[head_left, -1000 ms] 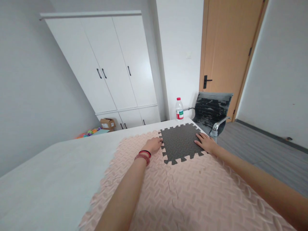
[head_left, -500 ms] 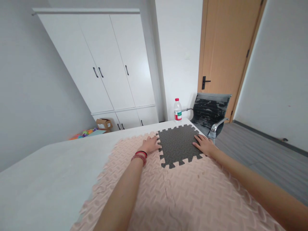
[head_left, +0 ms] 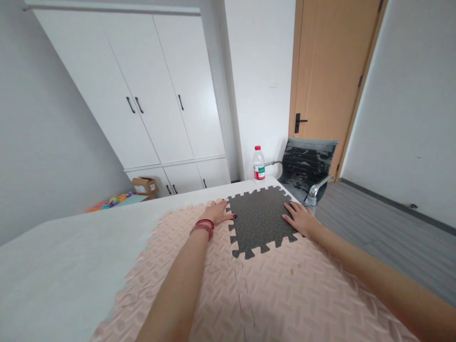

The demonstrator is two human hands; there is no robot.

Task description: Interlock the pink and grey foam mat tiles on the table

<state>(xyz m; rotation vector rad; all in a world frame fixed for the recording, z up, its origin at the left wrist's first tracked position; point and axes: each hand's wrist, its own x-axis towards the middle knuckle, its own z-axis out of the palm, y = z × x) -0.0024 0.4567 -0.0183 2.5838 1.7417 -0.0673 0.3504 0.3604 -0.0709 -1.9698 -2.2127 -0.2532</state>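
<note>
A dark grey foam mat tile [head_left: 261,216] with jigsaw edges lies flat at the far right of the joined pink foam mat [head_left: 278,289]. Along the grey tile's left edge, my left hand [head_left: 218,213] rests with fingers apart, mostly over pink foam, its thumb reaching the grey teeth. On the opposite side, my right hand [head_left: 300,218] lies with spread fingers on the grey tile's right edge. Neither hand is closed round anything. Red and black bands circle my left wrist.
The mat lies on a white table [head_left: 71,256]. A red-capped plastic bottle [head_left: 259,164] stands at the table's far edge, near a black chair [head_left: 308,164]. Beyond are white cabinets [head_left: 167,85], a cardboard box [head_left: 144,185], colourful items [head_left: 112,202] and a wooden door [head_left: 335,80].
The view has shifted a little, so the scene sits slightly further left. My left thumb is now spread further from the fingers, onto the grey edge. My right hand stays at the right edge.
</note>
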